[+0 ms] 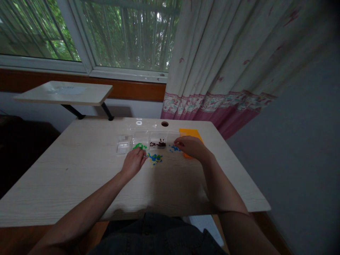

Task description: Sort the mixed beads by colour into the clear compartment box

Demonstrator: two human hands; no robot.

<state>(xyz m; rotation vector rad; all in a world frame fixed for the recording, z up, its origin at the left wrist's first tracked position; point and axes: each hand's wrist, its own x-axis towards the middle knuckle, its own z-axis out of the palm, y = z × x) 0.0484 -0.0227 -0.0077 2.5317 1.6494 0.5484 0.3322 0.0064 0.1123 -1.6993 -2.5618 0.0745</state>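
My left hand (133,161) is beside a small mixed pile of blue, green and yellow pieces (155,158) on the table. Its fingers are pinched at the pile's left edge; whatever they hold is too small to name. My right hand (193,146) hovers over the right compartment of a clear plastic tray, where small blue pieces (174,148) lie. Thumb and fingers are closed together there, and I cannot tell what is between them. Green pieces (140,146) lie in one compartment, partly behind my left hand. Dark brown pieces (161,143) sit in the compartment between.
A clear lidded-looking box (124,146) stands left of the green pieces. An orange sheet (191,132) lies partly under my right hand. Behind are a cable hole (165,124) and a raised shelf (63,92) at the back left. A curtain (212,71) hangs behind the table (79,170).
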